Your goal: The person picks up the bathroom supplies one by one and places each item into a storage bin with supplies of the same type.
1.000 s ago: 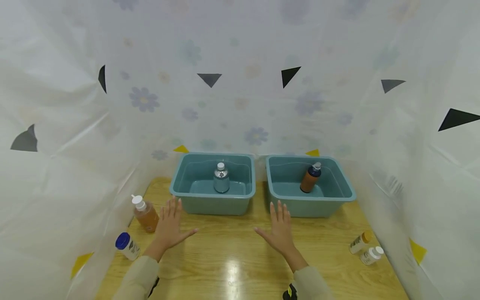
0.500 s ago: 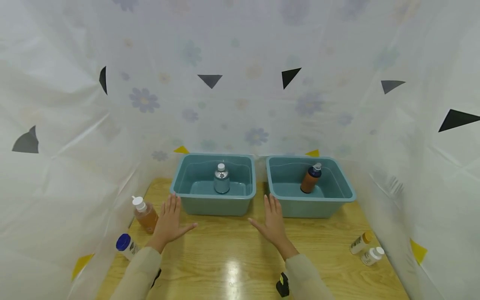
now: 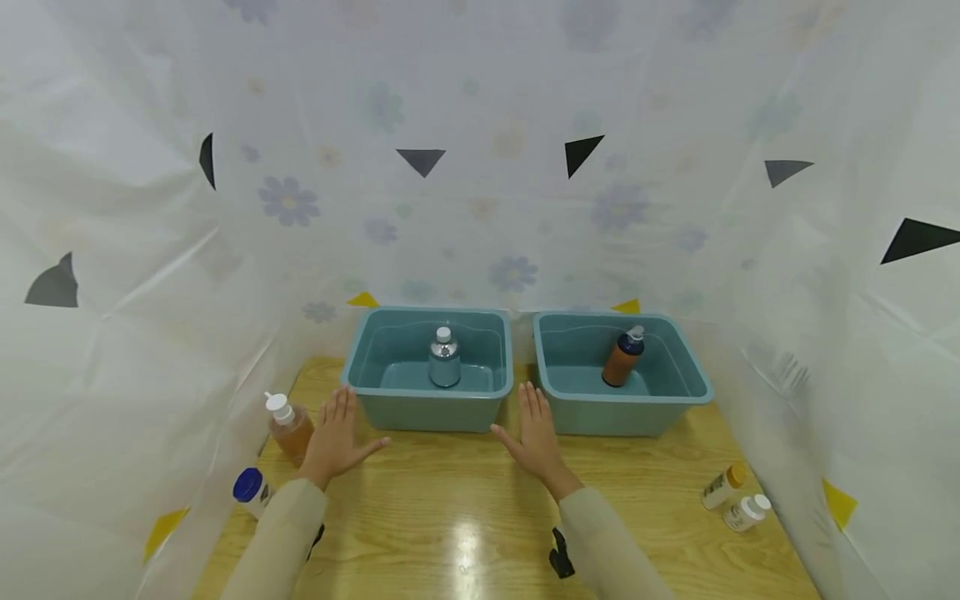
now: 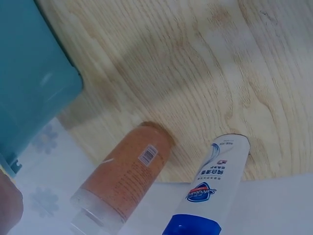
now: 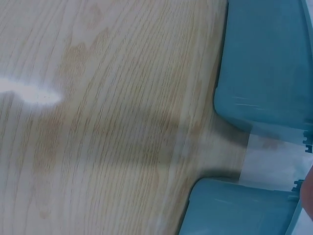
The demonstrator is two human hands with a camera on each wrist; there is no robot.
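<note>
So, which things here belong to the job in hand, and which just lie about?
Likely the job, though the hands hold nothing:
two rectangular teal plastic bins
shiny white-capped bottle
brown dark-topped bottle
amber pump bottle
white blue-lidded bottle
two small pale cylindrical bottles

Apparently background:
white floral plastic sheeting
black triangular patches

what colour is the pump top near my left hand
White pump top, clearest in the head view.

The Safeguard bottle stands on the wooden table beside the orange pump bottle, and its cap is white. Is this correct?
The cap colour is wrong: the left wrist view shows that the Safeguard bottle has a blue cap. It does stand on the wooden table beside the orange pump bottle.
</note>
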